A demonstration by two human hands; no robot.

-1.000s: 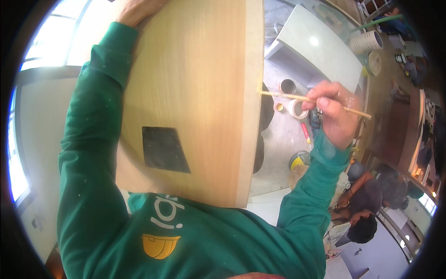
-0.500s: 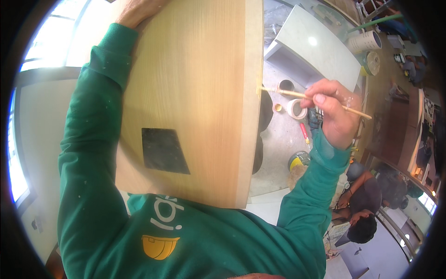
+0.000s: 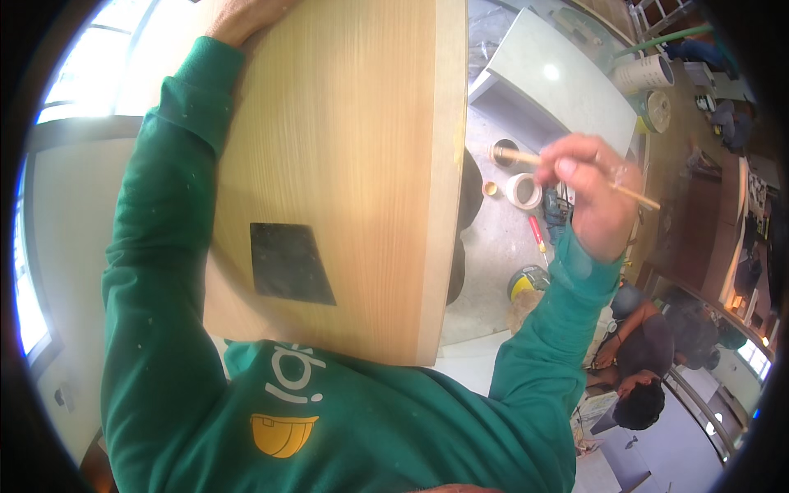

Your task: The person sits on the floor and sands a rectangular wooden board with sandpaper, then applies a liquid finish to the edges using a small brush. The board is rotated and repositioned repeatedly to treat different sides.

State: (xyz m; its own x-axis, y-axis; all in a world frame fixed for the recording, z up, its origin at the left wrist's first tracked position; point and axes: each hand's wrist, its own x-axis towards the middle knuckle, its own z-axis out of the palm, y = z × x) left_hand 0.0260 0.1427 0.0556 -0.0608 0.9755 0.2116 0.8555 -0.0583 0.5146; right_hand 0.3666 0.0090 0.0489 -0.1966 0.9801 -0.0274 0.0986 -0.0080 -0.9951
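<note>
A pale wooden panel point(image 3: 345, 164) lies across my front, with a dark square patch point(image 3: 288, 263) near its lower left and a yellowish smear along its right edge. My left hand point(image 3: 251, 18) rests at the top of the panel, its fingers cut off by the frame. My right hand point(image 3: 596, 185) grips a thin brush point(image 3: 637, 197), tip just right of the panel's edge, over a dark cup point(image 3: 505, 145). Below sit a small yellow pot point(image 3: 490, 188), a white tub point(image 3: 523, 191), a red-handled tool point(image 3: 538, 238) and a teal power tool point(image 3: 555, 212).
A white board unit point(image 3: 551, 57) stands at upper right, beside a white bucket point(image 3: 643, 72). A co-worker point(image 3: 641, 345) crouches at lower right; other people are farther back at right. A yellow container point(image 3: 526, 282) sits by my right sleeve; windows point(image 3: 99, 49) are at left.
The brush tip has left the panel's edge and moved right, over the dark cup. My right hand has risen slightly and is blurred. My left hand stays in place.
</note>
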